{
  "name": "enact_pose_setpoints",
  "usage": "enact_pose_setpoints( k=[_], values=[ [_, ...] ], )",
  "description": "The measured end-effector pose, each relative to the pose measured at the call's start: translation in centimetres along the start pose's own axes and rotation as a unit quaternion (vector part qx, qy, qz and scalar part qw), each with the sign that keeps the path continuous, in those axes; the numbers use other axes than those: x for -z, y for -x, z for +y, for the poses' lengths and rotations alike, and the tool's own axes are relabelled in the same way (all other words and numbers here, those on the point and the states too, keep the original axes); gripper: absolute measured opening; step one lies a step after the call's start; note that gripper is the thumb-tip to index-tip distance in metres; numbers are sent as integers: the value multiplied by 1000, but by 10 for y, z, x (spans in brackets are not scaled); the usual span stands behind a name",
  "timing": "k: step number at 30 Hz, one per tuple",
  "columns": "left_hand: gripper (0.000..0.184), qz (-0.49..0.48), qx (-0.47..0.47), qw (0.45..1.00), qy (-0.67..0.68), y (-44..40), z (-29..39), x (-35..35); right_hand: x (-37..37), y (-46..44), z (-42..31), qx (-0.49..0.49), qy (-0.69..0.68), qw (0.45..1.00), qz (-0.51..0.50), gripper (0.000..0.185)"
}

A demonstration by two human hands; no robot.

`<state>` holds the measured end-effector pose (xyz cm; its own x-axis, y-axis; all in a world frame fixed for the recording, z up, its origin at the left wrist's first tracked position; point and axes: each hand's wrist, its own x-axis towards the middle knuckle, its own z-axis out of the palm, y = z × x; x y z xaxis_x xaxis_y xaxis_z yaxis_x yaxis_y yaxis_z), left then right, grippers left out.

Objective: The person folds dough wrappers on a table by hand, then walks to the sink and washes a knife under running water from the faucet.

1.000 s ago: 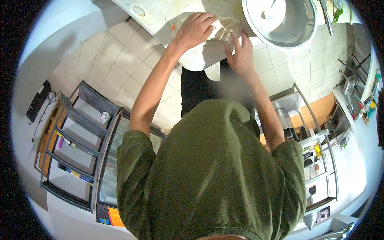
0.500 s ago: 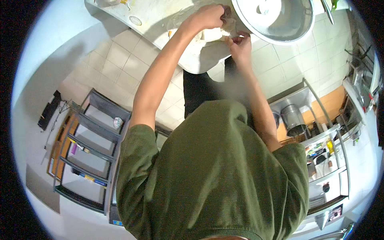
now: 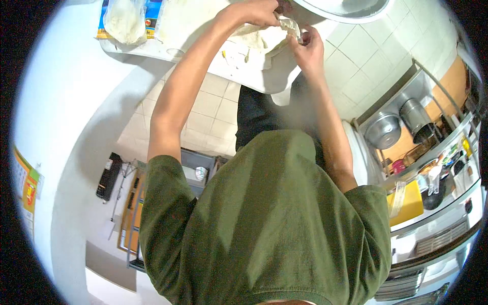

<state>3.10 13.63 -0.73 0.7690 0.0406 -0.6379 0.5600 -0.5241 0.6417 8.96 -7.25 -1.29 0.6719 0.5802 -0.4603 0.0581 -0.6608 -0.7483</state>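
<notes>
At the top of the head view, both my hands work on a soft, pale, wrinkled piece of what looks like dough over a white table. My left hand is closed, its fingertips pinching the far edge of the piece. Opposite it, my right hand pinches the right end between thumb and fingers. The piece droops in folds between them, and small pale scraps lie around it. A large metal bowl stands just beyond my right hand, partly cut off by the frame.
On the white table, a clear bag of pale stuff rests on a blue and yellow packet at the left. Tiled floor shows below the table edge. Metal shelving with a steel basin and a pot is at my right.
The view has shifted, so the table's left end with the bag now shows and the bowl sits higher. Both hands stay on the pale piece, its right end now lifted more.
</notes>
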Motion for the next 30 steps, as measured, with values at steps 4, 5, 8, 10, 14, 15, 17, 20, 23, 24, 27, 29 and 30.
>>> enact_pose_setpoints(
  k=[4, 5, 8, 10, 14, 15, 17, 20, 23, 24, 27, 29, 30],
  values=[
    [25, 4, -89, 996, -20, 2, 10, 4, -4, 11, -3, 63, 52, 996, 37, 36],
    [23, 2, -131, 991, 39, 7, 10, 5, -5, 15, -3, 108, 68, 991, 37, 35],
    [25, 35, -211, 977, 1, 14, 2, 1, -12, 30, -10, 167, 103, 980, 43, 34],
    [24, 101, -259, 959, -55, 27, -3, -10, -20, 41, -10, 198, 137, 968, 68, 33],
    [38, 122, -315, 918, -207, 43, -20, -26, -29, 54, -4, 245, 191, 948, 74, 47],
    [45, 134, -323, 906, -238, 48, -22, -30, -26, 58, -5, 255, 205, 944, 55, 50],
    [44, 175, -330, 896, -240, 55, -33, -41, -34, 62, -2, 262, 235, 935, 46, 55],
    [43, 224, -321, 885, -251, 61, -40, -56, -39, 70, 1, 242, 293, 925, -1, 63],
    [43, 254, -304, 882, -256, 65, -37, -61, -44, 75, 6, 220, 336, 915, -42, 70],
    [43, 263, -298, 881, -256, 68, -35, -61, -47, 76, 4, 217, 347, 911, -51, 72],
    [44, 362, -246, 873, -215, 57, -17, -71, -46, 76, 0, 239, 321, 916, -35, 72],
    [39, 395, -176, 893, -127, 49, 13, -72, -47, 76, 1, 235, 344, 907, -56, 73],
    [38, 410, -139, 898, -81, 47, 24, -72, -48, 77, 2, 234, 356, 902, -67, 73]
  ],
)
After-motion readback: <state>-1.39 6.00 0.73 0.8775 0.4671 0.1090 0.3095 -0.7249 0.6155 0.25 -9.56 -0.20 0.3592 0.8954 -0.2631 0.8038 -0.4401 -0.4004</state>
